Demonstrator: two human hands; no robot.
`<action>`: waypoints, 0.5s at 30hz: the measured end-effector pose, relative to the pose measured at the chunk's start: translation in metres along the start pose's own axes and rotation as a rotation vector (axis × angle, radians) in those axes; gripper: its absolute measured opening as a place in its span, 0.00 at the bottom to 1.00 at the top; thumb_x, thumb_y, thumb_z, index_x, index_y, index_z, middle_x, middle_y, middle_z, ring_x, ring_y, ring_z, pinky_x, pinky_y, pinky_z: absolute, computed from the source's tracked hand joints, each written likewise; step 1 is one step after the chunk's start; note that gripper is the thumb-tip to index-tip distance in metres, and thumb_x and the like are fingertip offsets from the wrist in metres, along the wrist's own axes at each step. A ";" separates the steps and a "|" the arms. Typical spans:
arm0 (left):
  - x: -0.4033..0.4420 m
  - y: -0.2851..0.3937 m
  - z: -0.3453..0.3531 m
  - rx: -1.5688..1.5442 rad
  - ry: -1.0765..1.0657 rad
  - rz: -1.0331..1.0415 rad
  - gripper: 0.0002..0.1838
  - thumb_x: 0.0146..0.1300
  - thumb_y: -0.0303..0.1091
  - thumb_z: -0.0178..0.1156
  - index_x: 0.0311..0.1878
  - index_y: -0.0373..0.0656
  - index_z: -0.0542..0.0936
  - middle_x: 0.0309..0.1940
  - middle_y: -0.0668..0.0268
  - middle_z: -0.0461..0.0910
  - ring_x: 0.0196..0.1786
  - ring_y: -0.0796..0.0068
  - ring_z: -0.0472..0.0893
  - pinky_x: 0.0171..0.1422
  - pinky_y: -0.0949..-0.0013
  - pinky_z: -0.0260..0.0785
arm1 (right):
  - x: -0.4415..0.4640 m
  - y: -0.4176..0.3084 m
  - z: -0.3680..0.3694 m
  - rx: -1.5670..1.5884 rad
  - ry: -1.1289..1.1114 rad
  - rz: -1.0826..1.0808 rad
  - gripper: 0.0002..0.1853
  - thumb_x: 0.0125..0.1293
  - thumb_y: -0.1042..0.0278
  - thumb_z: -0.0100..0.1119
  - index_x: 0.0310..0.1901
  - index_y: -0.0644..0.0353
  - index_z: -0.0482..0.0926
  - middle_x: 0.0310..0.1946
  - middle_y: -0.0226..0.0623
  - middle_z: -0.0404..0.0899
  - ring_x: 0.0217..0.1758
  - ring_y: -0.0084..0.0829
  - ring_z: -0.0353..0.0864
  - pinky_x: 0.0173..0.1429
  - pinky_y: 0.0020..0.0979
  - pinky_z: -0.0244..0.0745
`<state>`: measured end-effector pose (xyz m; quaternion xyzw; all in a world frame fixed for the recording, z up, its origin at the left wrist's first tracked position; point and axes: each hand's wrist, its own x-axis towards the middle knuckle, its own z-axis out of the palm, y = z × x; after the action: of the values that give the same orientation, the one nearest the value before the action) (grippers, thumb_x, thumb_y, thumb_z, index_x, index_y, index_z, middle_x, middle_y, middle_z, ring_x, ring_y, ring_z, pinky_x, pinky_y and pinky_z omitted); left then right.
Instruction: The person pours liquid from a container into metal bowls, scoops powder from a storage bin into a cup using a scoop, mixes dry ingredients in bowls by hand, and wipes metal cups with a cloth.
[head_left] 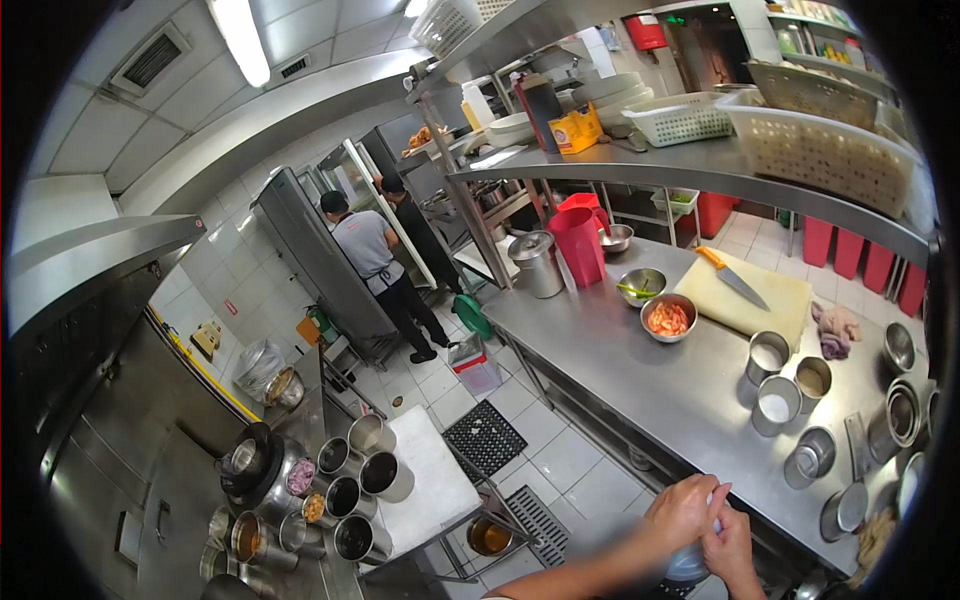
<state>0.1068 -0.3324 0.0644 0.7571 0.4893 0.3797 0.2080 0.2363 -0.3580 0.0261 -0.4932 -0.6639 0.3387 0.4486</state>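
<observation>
Since the pale bag [687,566], seemingly plastic, should be light, soft and a bit slippery, its top suits best, where left hand [682,518] and right hand [729,548] appear to have fingers clamped, by the surface's [590,345] near edge.

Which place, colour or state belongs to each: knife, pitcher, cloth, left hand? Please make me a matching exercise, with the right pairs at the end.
1. Knife
2. Pitcher
3. Cloth
4. Left hand

A. Crumpled
B. Close to the right hand
C. Lying on the board
D. Pinkish red

Pairs: 1-C, 2-D, 3-A, 4-B
</observation>
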 end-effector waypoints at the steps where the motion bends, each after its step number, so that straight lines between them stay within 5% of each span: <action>1: 0.001 -0.002 -0.003 0.027 0.040 -0.037 0.12 0.66 0.36 0.59 0.31 0.36 0.76 0.25 0.54 0.76 0.25 0.47 0.77 0.33 0.52 0.72 | 0.003 0.000 0.004 -0.005 -0.002 0.001 0.10 0.60 0.65 0.60 0.28 0.63 0.78 0.11 0.41 0.69 0.12 0.33 0.71 0.20 0.32 0.62; 8: 0.019 -0.063 -0.042 -0.442 -0.324 0.351 0.15 0.61 0.35 0.64 0.47 0.34 0.79 0.50 0.50 0.79 0.48 0.52 0.82 0.51 0.61 0.75 | 0.020 0.004 0.025 -0.034 -0.080 -0.070 0.13 0.59 0.64 0.60 0.23 0.63 0.74 0.12 0.42 0.69 0.13 0.36 0.71 0.21 0.33 0.63; 15: 0.033 -0.108 -0.083 -0.535 -0.253 0.330 0.24 0.58 0.31 0.67 0.58 0.38 0.75 0.63 0.53 0.71 0.62 0.55 0.74 0.64 0.60 0.67 | 0.049 -0.022 0.048 -0.032 0.049 0.042 0.13 0.57 0.63 0.62 0.24 0.66 0.75 0.13 0.39 0.71 0.15 0.27 0.70 0.22 0.30 0.62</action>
<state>-0.0131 -0.2608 0.0548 0.7858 0.2136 0.4262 0.3941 0.1782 -0.3177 0.0411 -0.5224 -0.6473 0.3254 0.4496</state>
